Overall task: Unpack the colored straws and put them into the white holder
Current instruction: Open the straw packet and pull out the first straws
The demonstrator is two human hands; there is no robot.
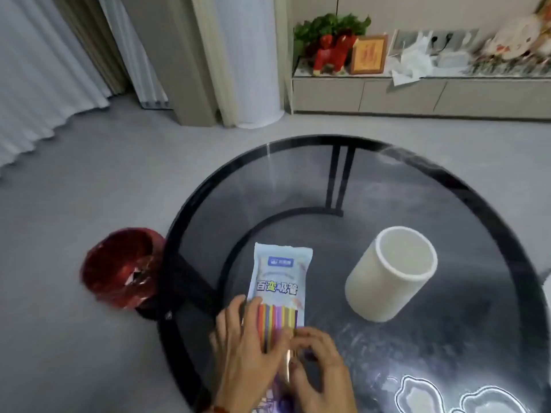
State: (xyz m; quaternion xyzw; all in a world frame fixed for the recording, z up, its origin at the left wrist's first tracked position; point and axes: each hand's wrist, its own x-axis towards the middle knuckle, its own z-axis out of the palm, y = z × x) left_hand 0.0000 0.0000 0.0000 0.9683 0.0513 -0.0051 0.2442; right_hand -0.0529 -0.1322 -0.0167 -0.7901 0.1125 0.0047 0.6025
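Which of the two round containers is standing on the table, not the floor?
The white holder, open-topped and right of the straw pack. The red bin sits on the floor left of the table.

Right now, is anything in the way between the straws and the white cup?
Only their own wrapper. The colored straws are still sealed inside the straw packet, which both hands hold at its near end. The glass table between the packet and the white holder, to its right, shows nothing else.

The straw packet (278, 290) lies flat just left of the white holder (390, 272) — pale plastic, colored straws (277, 321) showing through its near half. The holder stands upright — a plain white cylinder, mouth open.
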